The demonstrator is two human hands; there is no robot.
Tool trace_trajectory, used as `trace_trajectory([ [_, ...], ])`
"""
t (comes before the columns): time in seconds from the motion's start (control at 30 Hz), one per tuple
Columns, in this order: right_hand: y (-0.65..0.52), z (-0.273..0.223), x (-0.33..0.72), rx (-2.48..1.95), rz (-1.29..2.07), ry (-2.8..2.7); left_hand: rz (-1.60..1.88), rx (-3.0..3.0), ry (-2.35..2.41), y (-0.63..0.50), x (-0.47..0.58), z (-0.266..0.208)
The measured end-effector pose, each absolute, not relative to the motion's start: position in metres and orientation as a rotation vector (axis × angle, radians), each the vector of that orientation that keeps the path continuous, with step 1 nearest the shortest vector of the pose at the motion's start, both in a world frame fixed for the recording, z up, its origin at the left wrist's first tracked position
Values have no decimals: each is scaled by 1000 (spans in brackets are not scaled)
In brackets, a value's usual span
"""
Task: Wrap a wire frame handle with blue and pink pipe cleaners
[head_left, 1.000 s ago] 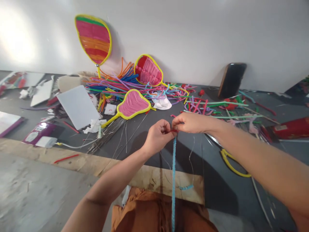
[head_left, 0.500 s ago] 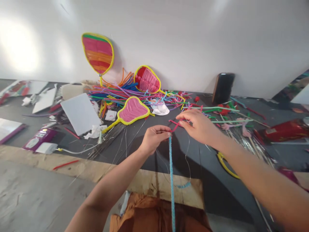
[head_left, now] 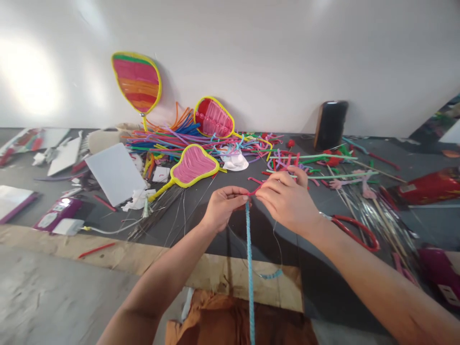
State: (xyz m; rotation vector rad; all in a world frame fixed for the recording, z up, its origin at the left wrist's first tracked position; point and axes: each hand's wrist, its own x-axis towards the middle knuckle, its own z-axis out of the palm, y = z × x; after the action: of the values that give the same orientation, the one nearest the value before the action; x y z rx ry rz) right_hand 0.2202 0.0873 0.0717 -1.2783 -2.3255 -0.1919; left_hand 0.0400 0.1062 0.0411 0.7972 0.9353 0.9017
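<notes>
My left hand (head_left: 224,207) pinches a light blue pipe cleaner (head_left: 250,273) at its top end, and the rest hangs straight down towards my lap. A short pinkish-red pipe cleaner (head_left: 253,192) spans the gap between my two hands, its left end at my left fingertips. My right hand (head_left: 287,197) is closed on its other end, and another pink tip sticks out just above the fingers. How the red and blue pieces join is hidden by my left fingers. Below my right hand, a thin wire carries a small light blue wrapped piece (head_left: 272,274).
Behind my hands lie a pink paddle shape with yellow edging (head_left: 194,166) and a pile of coloured pipe cleaners (head_left: 168,139). A phone (head_left: 331,125) leans on the wall. Red-handled scissors (head_left: 359,235) and thin sticks lie right; a purple device (head_left: 57,214) sits left.
My right hand has come down and nearer my left, and the red pipe cleaner between them is now more level. The view has shifted slightly; red scissor handles now show beside my right forearm.
</notes>
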Motion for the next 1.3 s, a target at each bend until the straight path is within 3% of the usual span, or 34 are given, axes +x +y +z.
trace_trajectory([
  [0.13,79,69,216,-1397,-119,-2204,916,796,975,109,40,39],
  [0.33,69,60,195,-1796,409,-2263,877,871,1015,113,40,32],
  [0.57,70,52,189,-1976,444,-2315,733,914,1008,117,38,26],
  [1.3,64,52,181,-1926,511,-2455,484,1057,1068,123,25,35],
])
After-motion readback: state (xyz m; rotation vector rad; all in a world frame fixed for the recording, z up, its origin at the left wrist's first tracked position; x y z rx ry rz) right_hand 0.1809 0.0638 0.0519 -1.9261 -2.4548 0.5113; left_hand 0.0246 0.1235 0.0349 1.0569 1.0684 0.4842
